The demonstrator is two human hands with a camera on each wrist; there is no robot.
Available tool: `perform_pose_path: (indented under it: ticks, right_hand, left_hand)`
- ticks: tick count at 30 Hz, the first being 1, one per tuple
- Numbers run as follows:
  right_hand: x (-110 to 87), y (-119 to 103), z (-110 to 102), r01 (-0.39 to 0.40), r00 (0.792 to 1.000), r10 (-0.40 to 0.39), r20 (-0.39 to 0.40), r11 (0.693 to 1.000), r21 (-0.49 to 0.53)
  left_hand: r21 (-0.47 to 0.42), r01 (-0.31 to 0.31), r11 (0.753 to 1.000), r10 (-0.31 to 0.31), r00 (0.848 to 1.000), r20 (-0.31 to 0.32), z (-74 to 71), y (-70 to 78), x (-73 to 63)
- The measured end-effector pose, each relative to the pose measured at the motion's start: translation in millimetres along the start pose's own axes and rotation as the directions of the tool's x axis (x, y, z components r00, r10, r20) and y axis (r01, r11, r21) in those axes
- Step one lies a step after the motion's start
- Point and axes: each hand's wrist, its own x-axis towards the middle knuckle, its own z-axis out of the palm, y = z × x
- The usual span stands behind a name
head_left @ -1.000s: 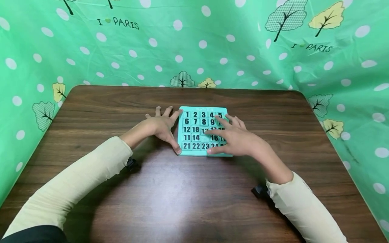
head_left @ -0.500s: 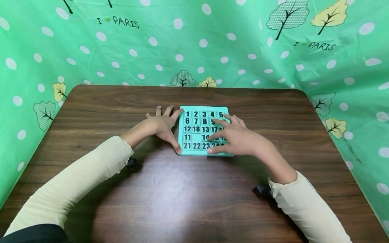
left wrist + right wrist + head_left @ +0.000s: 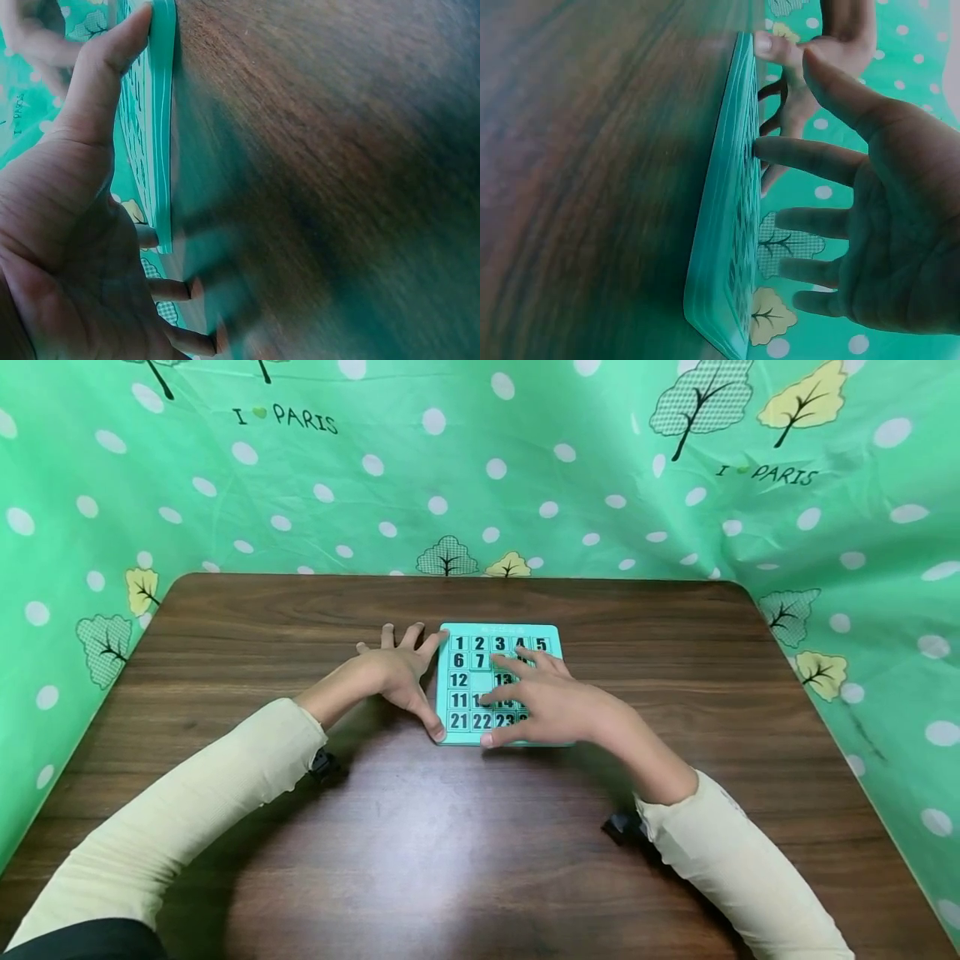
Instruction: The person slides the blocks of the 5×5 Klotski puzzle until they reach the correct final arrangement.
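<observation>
A turquoise number slide puzzle (image 3: 495, 629) lies flat near the table's middle. In its third row, second column, is a gap between tiles 12 (image 3: 459, 680) and 13. My left hand (image 3: 401, 672) braces the puzzle's left side, thumb at the near corner, index finger at the far one. The left wrist view shows that thumb (image 3: 112, 56) against the frame's edge. Over the right part spreads my right hand (image 3: 558, 702), its index fingertip on a partly covered tile below the gap. In the right wrist view this index finger (image 3: 806, 155) touches the puzzle's face, other fingers held off. Several tiles are hidden.
The puzzle rests on a dark wood-grain table (image 3: 420, 843). A green dotted curtain (image 3: 315, 527) with printed trees hangs along the back and both sides. Black wrist devices are strapped beneath both cream sleeves (image 3: 225, 785).
Tile 14 has slid right, then tile 18 has moved down, shifting the gap to the third row. My right hand has moved left across the puzzle. The left hand has kept its place.
</observation>
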Motion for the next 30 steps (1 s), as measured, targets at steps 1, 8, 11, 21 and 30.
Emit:
perform_pose_path:
  ticks: [1,8,11,21,30]
  right_hand:
    - [2.3,-0.8,0.1,-0.007,1.0,0.007,-0.004,1.0,0.006]
    - [16.9,-0.3,1.4,-0.04,0.999,0.04,0.036,0.999,-0.01]
    - [10.5,4.9,-0.6,-0.088,0.995,0.089,0.039,0.996,-0.031]
    - [7.8,-6.3,4.9,0.014,0.999,-0.012,0.045,0.999,-0.051]
    - [20.1,-3.1,-5.8,-0.078,0.996,0.08,0.032,0.995,-0.061]
  left_hand:
    - [0.003,0.001,1.0,-0.001,1.0,0.001,1.2,-1.6,2.0]
    - [-0.01,0.005,1.0,-0.005,1.0,0.007,0.0,-1.2,-5.0]
    - [-0.025,-0.014,1.0,0.014,1.0,0.005,-2.5,2.8,-12.1]
    - [0.004,-0.003,1.0,0.003,1.0,0.017,-2.2,3.5,-6.1]
    - [0.011,-0.001,1.0,0.0,1.0,0.027,-4.0,3.0,-4.2]
